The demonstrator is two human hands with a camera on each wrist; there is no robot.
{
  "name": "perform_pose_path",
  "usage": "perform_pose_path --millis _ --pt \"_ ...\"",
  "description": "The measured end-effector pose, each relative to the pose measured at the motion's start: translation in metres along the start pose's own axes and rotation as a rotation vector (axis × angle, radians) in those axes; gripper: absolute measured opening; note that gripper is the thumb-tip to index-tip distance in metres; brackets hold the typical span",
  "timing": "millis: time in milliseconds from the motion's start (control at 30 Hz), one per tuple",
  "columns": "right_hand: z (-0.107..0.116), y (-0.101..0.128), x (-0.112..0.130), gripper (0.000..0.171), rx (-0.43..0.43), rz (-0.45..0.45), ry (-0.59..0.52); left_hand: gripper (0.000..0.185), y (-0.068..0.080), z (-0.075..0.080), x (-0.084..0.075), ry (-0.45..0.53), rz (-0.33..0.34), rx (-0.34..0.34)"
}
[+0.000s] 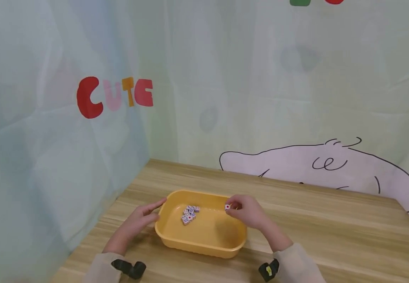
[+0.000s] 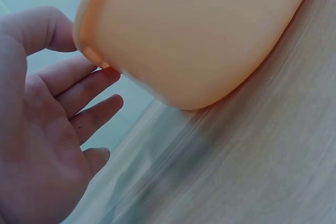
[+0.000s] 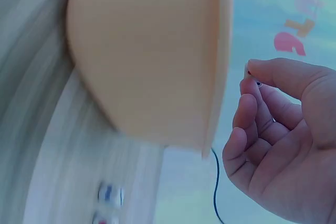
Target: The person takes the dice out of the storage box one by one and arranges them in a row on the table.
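Note:
A yellow plastic tub (image 1: 204, 232) stands on the wooden table, with a small cluster of white dice (image 1: 189, 214) on its floor toward the left. Against the tub's left outer side rests my left hand (image 1: 138, 222); its thumb and fingertips touch the rim in the left wrist view, the other fingers loosely spread. Over the tub's right end, my right hand (image 1: 248, 212) pinches a single white die (image 1: 227, 206) between thumb and index finger, a red dot facing up. In the right wrist view only a sliver of that die (image 3: 247, 70) shows past the fingertips.
The wooden table (image 1: 314, 232) reaches to a fabric backdrop (image 1: 278, 86) printed with letters and a cartoon figure. Dark camera mounts (image 1: 130, 269) sit at both wrists. Small blurred white objects with blue and red marks (image 3: 110, 193) show low in the right wrist view.

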State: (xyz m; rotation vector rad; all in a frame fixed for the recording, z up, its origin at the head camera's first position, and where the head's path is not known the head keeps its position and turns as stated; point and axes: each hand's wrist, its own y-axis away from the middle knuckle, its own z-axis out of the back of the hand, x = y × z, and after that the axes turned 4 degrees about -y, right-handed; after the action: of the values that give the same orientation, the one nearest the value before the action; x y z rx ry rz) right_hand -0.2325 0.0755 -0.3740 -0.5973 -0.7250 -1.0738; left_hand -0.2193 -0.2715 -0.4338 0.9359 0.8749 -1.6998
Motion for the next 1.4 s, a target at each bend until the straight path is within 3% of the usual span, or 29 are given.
perform_pose_path --millis 167,733,1033,1400 --pt "0.020 0.012 -0.011 0.017 -0.035 -0.054 0.014 0.056 0.000 0.002 0.000 -0.004 -0.006 0.007" --pt "0.067 0.051 -0.074 0.017 -0.083 -0.101 0.070 0.057 0.004 0.006 0.002 0.031 -0.009 0.019" --pt "0.074 0.061 -0.102 0.015 -0.090 -0.164 0.096 0.057 0.004 0.003 0.002 0.039 0.020 0.022" --pt "0.075 0.065 -0.114 0.006 -0.056 -0.169 0.090 0.057 0.002 0.000 -0.003 0.049 0.014 0.016"
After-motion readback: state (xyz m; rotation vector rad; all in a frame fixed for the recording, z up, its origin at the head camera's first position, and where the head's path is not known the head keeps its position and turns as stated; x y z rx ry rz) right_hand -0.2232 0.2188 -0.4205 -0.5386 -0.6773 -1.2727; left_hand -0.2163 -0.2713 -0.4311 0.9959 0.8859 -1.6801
